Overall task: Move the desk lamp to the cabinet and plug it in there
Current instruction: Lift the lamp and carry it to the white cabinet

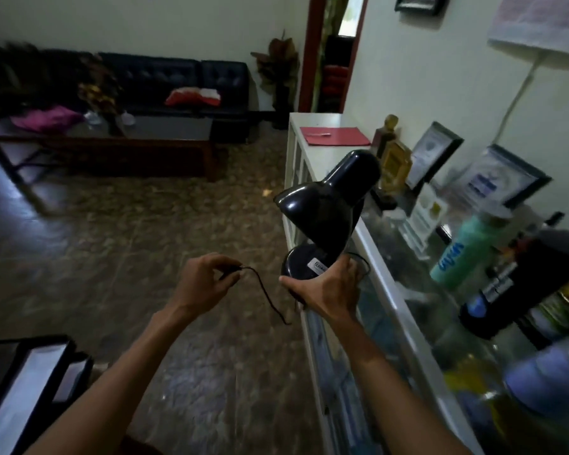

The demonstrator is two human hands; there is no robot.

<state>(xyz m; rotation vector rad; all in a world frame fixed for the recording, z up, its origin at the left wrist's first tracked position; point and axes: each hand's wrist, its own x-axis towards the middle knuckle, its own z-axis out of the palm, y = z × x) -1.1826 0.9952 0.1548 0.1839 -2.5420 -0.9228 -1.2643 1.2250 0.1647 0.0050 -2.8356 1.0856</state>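
Your desk lamp is glossy black, with a bell-shaped shade tilted down to the left above a round base that bears a small white label. It hangs in the air at the front edge of the white, glass-topped cabinet. Its thin dark cord droops left of the base.

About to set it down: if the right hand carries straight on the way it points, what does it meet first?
Probably the cabinet's white front edge; the right hand, gripping the lamp base, sits just beside it. Depth is unclear.
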